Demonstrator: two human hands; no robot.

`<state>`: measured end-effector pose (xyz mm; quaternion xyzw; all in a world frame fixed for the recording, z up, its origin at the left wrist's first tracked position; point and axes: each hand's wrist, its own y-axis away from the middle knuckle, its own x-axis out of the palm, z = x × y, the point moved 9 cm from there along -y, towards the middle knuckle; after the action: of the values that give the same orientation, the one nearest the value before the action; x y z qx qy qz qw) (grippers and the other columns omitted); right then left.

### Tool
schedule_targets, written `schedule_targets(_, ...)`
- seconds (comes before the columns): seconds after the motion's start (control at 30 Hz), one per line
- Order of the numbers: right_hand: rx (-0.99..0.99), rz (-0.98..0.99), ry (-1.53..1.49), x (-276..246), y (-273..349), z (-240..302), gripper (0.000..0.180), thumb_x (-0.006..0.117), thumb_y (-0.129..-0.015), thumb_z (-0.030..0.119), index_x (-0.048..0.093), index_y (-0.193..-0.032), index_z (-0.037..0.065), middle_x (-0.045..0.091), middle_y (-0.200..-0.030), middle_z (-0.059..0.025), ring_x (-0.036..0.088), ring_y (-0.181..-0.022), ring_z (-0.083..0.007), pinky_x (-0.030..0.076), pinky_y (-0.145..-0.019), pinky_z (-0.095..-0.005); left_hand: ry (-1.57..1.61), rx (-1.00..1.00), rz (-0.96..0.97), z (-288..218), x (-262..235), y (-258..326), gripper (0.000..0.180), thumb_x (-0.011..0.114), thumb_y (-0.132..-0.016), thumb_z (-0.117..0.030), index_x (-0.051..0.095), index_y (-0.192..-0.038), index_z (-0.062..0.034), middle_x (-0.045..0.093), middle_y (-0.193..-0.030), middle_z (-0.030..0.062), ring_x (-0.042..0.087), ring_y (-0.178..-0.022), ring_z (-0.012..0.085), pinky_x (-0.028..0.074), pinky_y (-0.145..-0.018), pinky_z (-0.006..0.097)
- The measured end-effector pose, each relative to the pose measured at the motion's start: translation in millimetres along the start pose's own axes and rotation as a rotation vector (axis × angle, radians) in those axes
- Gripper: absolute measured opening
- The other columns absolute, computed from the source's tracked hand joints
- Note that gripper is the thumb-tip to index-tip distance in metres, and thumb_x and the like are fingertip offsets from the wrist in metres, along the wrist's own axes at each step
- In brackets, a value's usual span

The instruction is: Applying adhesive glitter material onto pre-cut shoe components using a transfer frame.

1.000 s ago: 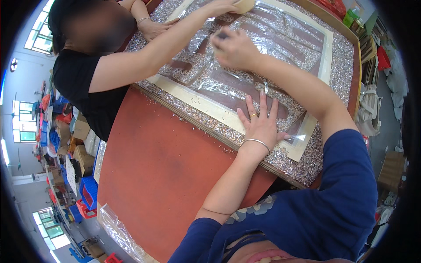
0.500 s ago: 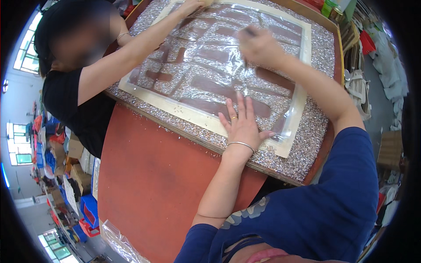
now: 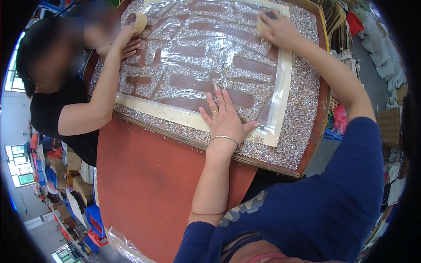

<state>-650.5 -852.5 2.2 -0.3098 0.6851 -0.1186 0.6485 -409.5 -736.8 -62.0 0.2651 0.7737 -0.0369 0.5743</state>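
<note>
Resting spread wide, left hand (image 3: 226, 121) on clear film (image 3: 204, 63); right hand (image 3: 283, 31) gripping tan object (image 3: 263, 27); white sheet (image 3: 75, 207) unreadable

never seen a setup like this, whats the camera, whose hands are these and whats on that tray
There is no machine here: a person in a dark blue shirt works bare-handed. The pictures come from a wide fisheye camera on that person's head, looking down, so edges bend near the rim. The left hand lies flat on a clear plastic sheet with a cream border. Glittering grey-brown flakes and brown oblong patches show through and around it in a shallow wooden-edged tray. The right hand holds a small cream-and-dark object, partly hidden. At left, a co-worker's hand holds a tan tape roll.
</note>
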Motion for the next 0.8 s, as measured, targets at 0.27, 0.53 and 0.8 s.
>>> schedule_targets(0.27,-0.37,0.037,-0.332,-18,-24,181,0.045,0.064,-0.073,0.025,0.056,-0.114,0.008,0.054,-0.112,-0.016,0.052,-0.102,-0.0306,0.044,-0.082,-0.0461,0.027,-0.04,-0.023,11,-2,-1,0.122,0.074,-0.061,-0.056,0.009,-0.139,0.0118,0.001,-0.148,0.026,-0.003,-0.139,0.0382,0.004,-0.106,0.06)
schedule_targets(0.53,-0.01,-0.011,-0.083,71,-114,150,0.043,0.057,-0.078,0.027,0.052,-0.117,0.008,0.058,-0.108,-0.0158,0.054,-0.099,-0.0322,0.045,-0.078,-0.0485,0.019,-0.036,-0.008,4,3,-3,0.125,0.072,-0.059,-0.059,0.008,-0.139,0.0125,-0.001,-0.148,0.0263,-0.005,-0.139,0.0385,0.003,-0.106,0.06)
schedule_targets(0.8,-0.055,-0.093,-0.442,18,-80,144,0.034,0.059,-0.078,0.024,0.058,-0.105,0.005,0.061,-0.096,-0.0145,0.061,-0.086,-0.0332,0.049,-0.077,-0.0437,0.038,-0.036,-0.005,11,3,1,0.124,0.073,-0.061,-0.058,0.006,-0.139,0.0116,-0.002,-0.149,0.0253,-0.005,-0.139,0.0369,0.001,-0.107,0.058)
